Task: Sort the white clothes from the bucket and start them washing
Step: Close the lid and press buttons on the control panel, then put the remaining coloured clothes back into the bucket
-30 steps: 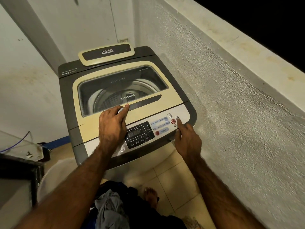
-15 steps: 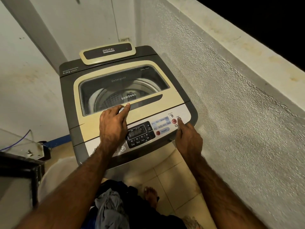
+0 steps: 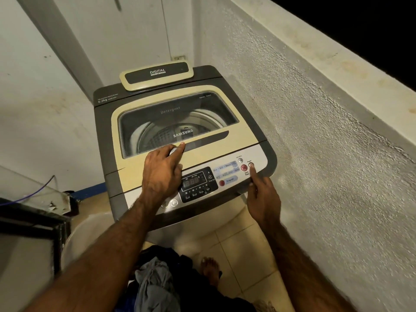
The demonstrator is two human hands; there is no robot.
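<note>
I stand at the one washer [image 3: 180, 140], its lid [image 3: 209, 152] shut, and my right hand [image 3: 262, 194] reaches to the far right end of the control panel [image 3: 225, 176], forefinger tip on the small round power button [image 3: 251, 164], the other fingers curled loosely, holding nothing. My left hand [image 3: 162, 172] lies flat on the near edge of the lid, fingers stretched toward the dark handle strip; something small and pale shows under the forefinger, but I cannot tell what it is or whether my grip is on it. Through the lid window I see the drum [image 3: 162, 136], though glare hides whether the whites are in there, so where they are I cannot say. By my judgement the sorting and loading are behind me, since the lid is down and I am at the power button; the display [image 3: 194, 182] looks dim, so the machine seems not yet running. Left to do: power on, pick a program, press the red start button [image 3: 244, 168] just left of my fingertip. Near me on the floor lies one heap of dark clothes [image 3: 157, 282], seemingly the coloureds left out. One pale bucket [image 3: 76, 235] stands at the near left of the washer, and one bare foot [image 3: 210, 266] shows on the tiles.
</note>
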